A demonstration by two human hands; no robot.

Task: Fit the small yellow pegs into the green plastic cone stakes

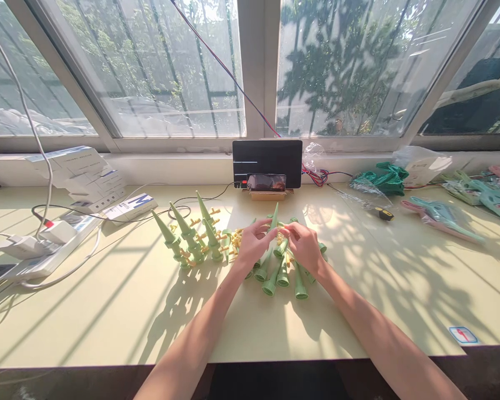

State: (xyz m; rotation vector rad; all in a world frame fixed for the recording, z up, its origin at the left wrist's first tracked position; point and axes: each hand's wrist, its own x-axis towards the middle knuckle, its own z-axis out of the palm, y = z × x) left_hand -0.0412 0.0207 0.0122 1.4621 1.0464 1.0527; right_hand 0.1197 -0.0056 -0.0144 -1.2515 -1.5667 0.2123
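My left hand (pixel 254 242) is closed around a green plastic cone spike (pixel 274 218) whose tip points up and away. My right hand (pixel 303 245) meets it at the middle, fingers pinched on a small yellow piece (pixel 280 239) against the cone. Under both hands lies a loose pile of green cones (pixel 277 273) on the pale table (pixel 108 311). To the left, three green cones with yellow fittings (pixel 189 239) stand upright. Small yellow parts (pixel 235 240) lie scattered between them and my left hand.
A black tablet with a phone on a stand (pixel 267 165) sits at the back centre. A power strip with chargers and cables (pixel 45 244) and paper boxes (pixel 83 175) lie left. Bagged teal and pink parts (pixel 441 214), a green bundle (pixel 381 179) and a small screwdriver (pixel 384 214) lie right.
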